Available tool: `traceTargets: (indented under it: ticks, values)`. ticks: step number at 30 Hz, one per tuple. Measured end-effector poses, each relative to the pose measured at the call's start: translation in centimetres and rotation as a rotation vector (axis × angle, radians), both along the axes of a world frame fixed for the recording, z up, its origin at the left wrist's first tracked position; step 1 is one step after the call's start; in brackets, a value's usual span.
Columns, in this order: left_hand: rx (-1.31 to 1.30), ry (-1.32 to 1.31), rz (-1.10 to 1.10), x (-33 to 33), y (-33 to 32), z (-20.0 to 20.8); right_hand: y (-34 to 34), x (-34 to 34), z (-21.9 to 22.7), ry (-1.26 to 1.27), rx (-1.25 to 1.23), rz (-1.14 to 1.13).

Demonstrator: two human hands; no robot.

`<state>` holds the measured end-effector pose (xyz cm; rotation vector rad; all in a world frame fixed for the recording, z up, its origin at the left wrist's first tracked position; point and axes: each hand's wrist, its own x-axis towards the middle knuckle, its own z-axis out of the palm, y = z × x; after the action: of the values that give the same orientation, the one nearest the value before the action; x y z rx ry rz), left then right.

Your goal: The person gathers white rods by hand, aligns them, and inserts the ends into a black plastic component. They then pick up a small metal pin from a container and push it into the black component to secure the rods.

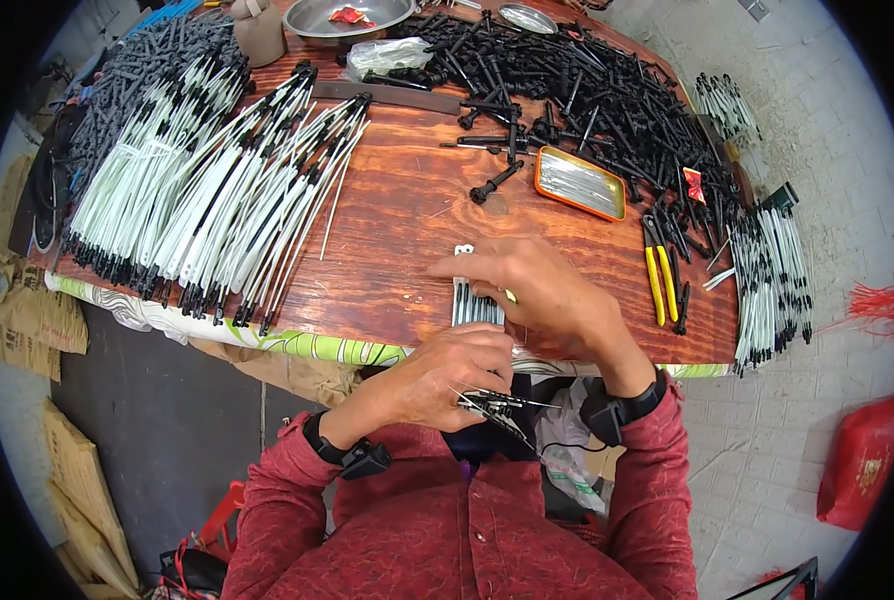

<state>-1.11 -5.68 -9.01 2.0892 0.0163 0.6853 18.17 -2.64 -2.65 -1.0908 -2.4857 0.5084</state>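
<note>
Near the table's front edge, my left hand (442, 372) is closed around a bundle of thin white strips (475, 308) with black ends. The black ends stick out below that hand, over my lap. Just beyond it, my right hand (537, 285) reaches over the upper part of the bundle. Its index finger stretches left across the strips, while the other fingers curl under and are partly hidden. A tiny yellow-green bit shows by those curled fingers; what they pinch cannot be made out.
Many similar white strips (207, 200) lie at the left, beside grey parts (117, 105). Black plastic parts (607, 100) cover the far right. An orange-rimmed tin (624, 203) holds thin metal pieces. Yellow-handled pliers (661, 275) lie at right. A metal bowl (312, 25) stands far back.
</note>
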Motion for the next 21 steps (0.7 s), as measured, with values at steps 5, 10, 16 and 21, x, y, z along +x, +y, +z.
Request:
traceTargets:
  ticks: [5, 10, 16, 21]
  values:
    - [0.024, 0.011, -0.004, 0.0, 0.1, -0.1, 1.1, -0.7, 1.3, -0.182, -0.198, 0.115]
    - [0.022, -0.019, -0.006, 0.1, 0.2, -0.2, 1.5, -0.6, 0.5, -0.084, -0.239, 0.162]
    - [0.023, -0.042, 0.000, 0.1, 0.2, -0.3, 1.0, 0.2, 1.1, -0.032, -0.306, 0.088]
    - [0.032, -0.054, 0.009, 0.3, -0.1, -0.3, 0.1, 1.8, -0.3, 0.132, -0.251, -0.022]
